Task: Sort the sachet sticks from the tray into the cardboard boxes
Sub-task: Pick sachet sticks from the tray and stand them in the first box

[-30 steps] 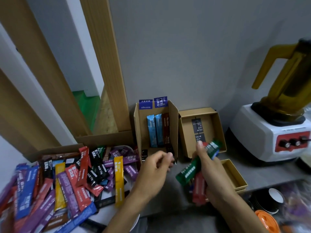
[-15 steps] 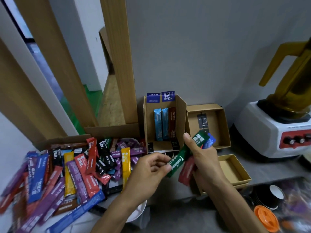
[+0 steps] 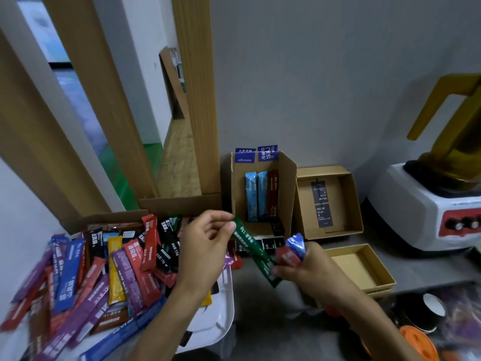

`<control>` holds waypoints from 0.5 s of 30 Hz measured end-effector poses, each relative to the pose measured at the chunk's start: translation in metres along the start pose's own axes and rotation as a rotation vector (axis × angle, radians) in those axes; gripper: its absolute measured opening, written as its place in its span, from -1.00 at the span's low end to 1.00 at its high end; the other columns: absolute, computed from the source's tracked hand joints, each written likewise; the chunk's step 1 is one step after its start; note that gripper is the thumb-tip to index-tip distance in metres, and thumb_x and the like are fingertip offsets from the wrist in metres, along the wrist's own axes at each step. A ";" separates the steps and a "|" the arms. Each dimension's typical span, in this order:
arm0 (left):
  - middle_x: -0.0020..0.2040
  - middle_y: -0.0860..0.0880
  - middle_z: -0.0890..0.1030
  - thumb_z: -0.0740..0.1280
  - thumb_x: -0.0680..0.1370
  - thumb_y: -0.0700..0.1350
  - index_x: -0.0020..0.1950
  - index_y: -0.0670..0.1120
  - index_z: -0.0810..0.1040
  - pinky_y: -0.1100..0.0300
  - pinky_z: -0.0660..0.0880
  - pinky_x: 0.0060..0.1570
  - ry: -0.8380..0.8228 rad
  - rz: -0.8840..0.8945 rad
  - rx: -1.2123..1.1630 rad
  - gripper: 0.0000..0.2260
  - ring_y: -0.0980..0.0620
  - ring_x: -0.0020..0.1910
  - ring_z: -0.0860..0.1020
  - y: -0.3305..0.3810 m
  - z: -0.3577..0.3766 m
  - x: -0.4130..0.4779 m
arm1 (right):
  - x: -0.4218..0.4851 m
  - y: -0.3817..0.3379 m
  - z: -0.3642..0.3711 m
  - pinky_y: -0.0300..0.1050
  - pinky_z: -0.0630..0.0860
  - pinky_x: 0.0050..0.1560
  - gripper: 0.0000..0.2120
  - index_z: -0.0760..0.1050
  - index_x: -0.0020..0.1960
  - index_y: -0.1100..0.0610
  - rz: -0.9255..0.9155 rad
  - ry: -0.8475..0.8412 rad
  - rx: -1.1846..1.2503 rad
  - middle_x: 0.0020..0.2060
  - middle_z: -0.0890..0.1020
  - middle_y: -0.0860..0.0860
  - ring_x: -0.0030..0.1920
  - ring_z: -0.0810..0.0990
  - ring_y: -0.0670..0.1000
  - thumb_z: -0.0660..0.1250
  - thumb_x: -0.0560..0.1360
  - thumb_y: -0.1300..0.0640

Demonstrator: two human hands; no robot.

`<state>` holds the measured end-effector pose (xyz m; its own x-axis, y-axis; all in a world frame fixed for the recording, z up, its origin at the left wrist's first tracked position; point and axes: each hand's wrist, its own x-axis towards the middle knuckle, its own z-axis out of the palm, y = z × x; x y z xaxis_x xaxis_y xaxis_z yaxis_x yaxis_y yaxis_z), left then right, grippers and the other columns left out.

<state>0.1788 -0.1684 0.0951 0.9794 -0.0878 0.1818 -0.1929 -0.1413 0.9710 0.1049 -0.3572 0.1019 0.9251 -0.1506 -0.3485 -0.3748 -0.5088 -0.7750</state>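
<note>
My left hand [image 3: 205,246] pinches the top end of a green sachet stick [image 3: 253,250] between thumb and fingers. My right hand [image 3: 309,269] grips that stick's lower end together with a red sachet [image 3: 287,256] and a blue sachet [image 3: 296,243]. A white tray [image 3: 221,316] at the lower left is heaped with several sachet sticks [image 3: 104,272] in many colours. Behind the hands stands an upright cardboard box [image 3: 286,178] holding two light blue sticks and a brown one. Two more open cardboard boxes sit to its right: one [image 3: 351,204] with a black card, one low box [image 3: 377,272] holding nothing.
A white blender base [image 3: 426,212] with a yellow jug stands at the right edge. Black paper cups [image 3: 421,311] and an orange lid [image 3: 419,342] lie at the lower right. A cardboard flap [image 3: 179,204] and wooden posts rise behind the tray.
My left hand rose from in front of the upright box and took hold of the green stick's top end. My right hand dropped lower and rightward with its sachets.
</note>
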 end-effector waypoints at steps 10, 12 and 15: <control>0.45 0.05 0.32 0.30 0.61 0.04 0.53 0.23 0.19 0.14 0.54 0.14 -0.119 0.166 0.345 -0.48 0.16 0.24 0.45 0.003 0.005 0.075 | 0.104 -0.015 0.050 -0.22 0.53 -0.32 -0.82 0.60 0.10 0.11 0.005 0.381 0.392 -0.15 0.68 0.03 -0.22 0.65 -0.06 0.46 0.51 0.13; 0.55 0.07 0.19 0.27 0.63 0.02 0.57 0.24 0.12 -0.02 0.37 0.34 -0.205 0.234 0.457 -0.45 0.14 0.40 0.27 0.000 0.007 0.083 | 0.125 -0.017 0.054 -0.17 0.55 -0.21 -0.79 0.59 0.12 0.15 0.058 0.424 0.428 -0.06 0.68 0.08 -0.11 0.67 0.02 0.46 0.51 0.15; 0.58 0.09 0.16 0.23 0.65 0.03 0.57 0.17 0.14 -0.02 0.24 0.41 -0.269 0.291 0.494 -0.49 0.16 0.48 0.17 -0.004 0.006 0.089 | 0.152 -0.017 0.057 -0.08 0.61 -0.10 -0.74 0.56 0.17 0.19 0.110 0.419 0.376 0.02 0.67 0.13 -0.02 0.67 0.10 0.45 0.50 0.17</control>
<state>0.2667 -0.1819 0.1067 0.8458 -0.4271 0.3197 -0.5168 -0.5069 0.6899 0.2488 -0.3233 0.0323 0.7958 -0.5477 -0.2584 -0.3951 -0.1461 -0.9070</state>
